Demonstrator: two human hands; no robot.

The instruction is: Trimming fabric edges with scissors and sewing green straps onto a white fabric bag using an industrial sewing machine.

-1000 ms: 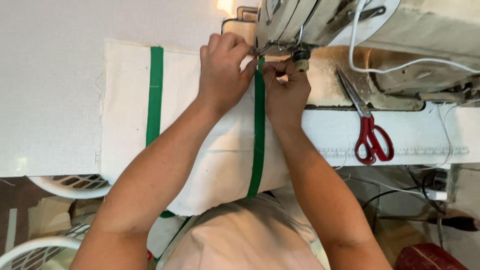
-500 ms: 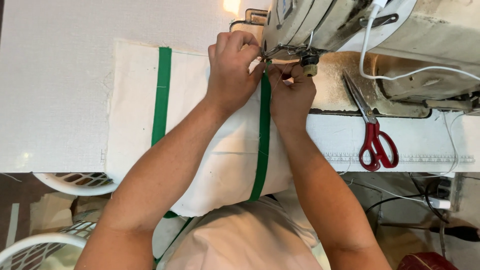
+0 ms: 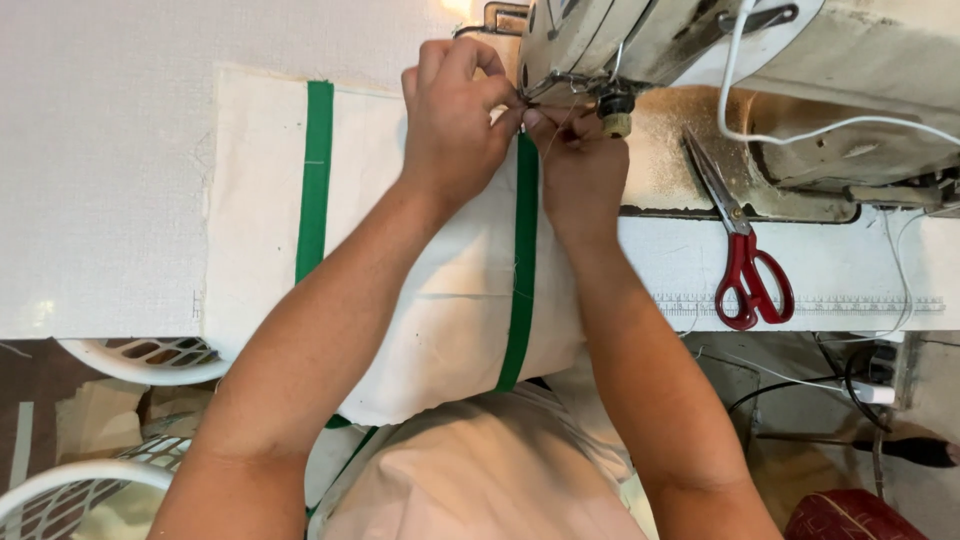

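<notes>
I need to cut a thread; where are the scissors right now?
The red-handled scissors lie on the white table, on the right of the head view, just below the sewing machine and right of the right hand.

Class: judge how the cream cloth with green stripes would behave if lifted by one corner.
The cream cloth probably flops, since it already sags over the table edge. It likely feels light, lying thin and flat.

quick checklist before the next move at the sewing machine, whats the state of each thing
1. Left hand and right hand at the needle area: ok, fingertips meet there.
2. Thread pinched: cannot tell, too fine to see.
3. Cream fabric flat on the table: ok, its near edge hangs off.
4. Green stripe running toward the sewing machine: ok.
5. Red scissors away from both hands: ok.
</notes>
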